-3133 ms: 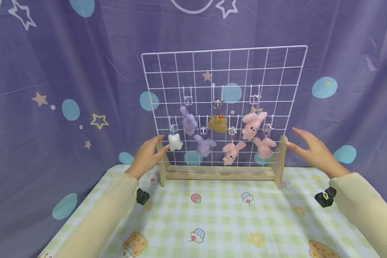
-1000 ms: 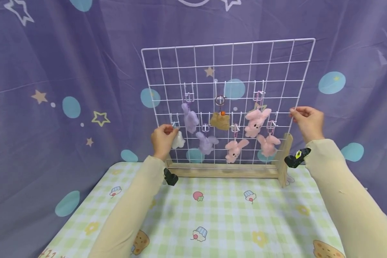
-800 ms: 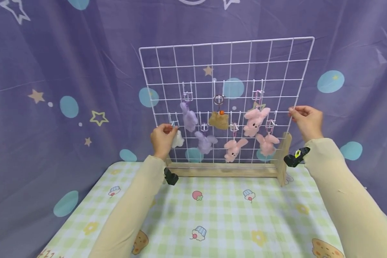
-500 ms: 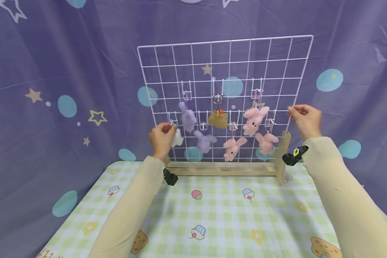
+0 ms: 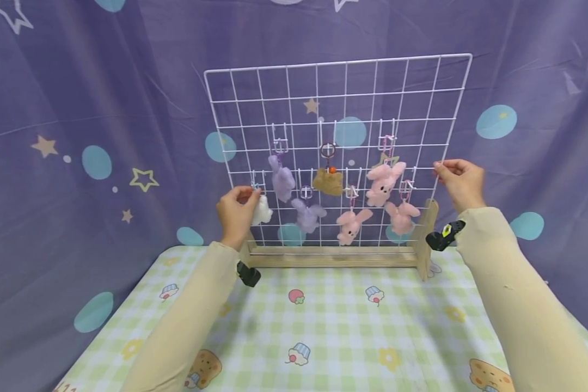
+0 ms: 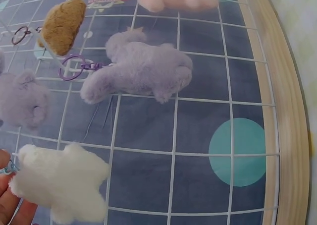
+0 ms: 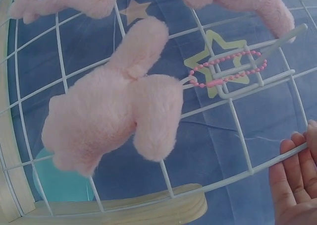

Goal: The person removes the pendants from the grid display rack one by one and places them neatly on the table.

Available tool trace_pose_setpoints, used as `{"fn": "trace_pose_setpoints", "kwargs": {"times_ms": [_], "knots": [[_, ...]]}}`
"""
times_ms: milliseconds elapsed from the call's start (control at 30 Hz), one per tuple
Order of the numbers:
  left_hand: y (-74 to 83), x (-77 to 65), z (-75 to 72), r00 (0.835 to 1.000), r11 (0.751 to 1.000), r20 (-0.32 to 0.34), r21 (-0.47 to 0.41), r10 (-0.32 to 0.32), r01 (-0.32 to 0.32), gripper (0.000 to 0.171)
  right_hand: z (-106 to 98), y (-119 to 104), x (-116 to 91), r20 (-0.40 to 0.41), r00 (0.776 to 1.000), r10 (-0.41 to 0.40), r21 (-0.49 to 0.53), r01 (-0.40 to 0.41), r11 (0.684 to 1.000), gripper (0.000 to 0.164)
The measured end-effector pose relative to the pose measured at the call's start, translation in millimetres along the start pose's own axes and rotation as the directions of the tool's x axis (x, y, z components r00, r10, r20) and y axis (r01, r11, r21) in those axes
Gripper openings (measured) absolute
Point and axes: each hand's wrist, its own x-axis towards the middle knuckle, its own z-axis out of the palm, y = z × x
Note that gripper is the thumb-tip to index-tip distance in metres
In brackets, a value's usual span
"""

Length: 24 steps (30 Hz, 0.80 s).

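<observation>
In the head view my left hand (image 5: 237,212) is at the lower left of a white wire grid panel (image 5: 333,97), its thumb and fingertips pinching the light-blue chain (image 6: 9,166) of a white plush keychain (image 5: 262,211). The plush hangs beside the fingers, near the grid's left edge. My right hand (image 5: 463,182) pinches the panel's right side wire, with fingertips (image 7: 297,145) on it in the right wrist view. Closest to that hand hangs a pink plush rabbit keychain (image 7: 109,101) on a wire hook. A wooden stand (image 5: 333,260) holds the panel upright.
Two purple plush keychains (image 5: 282,181), a brown one (image 5: 328,182) with an orange bead and more pink rabbits (image 5: 383,185) hang from hooks across the grid. Under the stand is a green checked tablecloth (image 5: 343,321). A purple patterned curtain (image 5: 103,81) hangs behind.
Both hands came in from beside the stand: the left to the white plush keychain's chain, the right up to the side wire. Lately the left hand shifted slightly left, showing more of the plush.
</observation>
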Motion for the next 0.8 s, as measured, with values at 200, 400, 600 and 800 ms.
{"fn": "trace_pose_setpoints", "kwargs": {"times_ms": [200, 400, 600, 800], "knots": [[1.9, -0.7, -4.2, 1.000, 0.999, -0.009, -0.029, -0.027, 0.026, 0.024, -3.6, 3.7, 5.9, 0.016, 0.999, 0.052, 0.051, -0.052, 0.997, 0.044], [4.1, -1.8, -5.9, 0.999, 0.999, -0.020, -0.042, -0.029, 0.028, 0.023, -2.3, 2.6, 3.1, 0.025, 0.998, 0.060, 0.055, -0.062, 0.997, 0.045], [8.4, -1.4, -9.5, 1.000, 0.997, -0.022, -0.071, -0.020, 0.019, 0.024, -1.4, -1.4, 1.3, 0.023, 0.997, 0.070, 0.060, -0.072, 0.996, 0.045], [9.8, -3.2, -14.8, 0.999, 0.988, -0.016, -0.146, -0.049, 0.046, 0.023, -0.7, -1.6, 1.8, 0.020, 0.997, 0.076, 0.057, -0.077, 0.995, 0.045]]}}
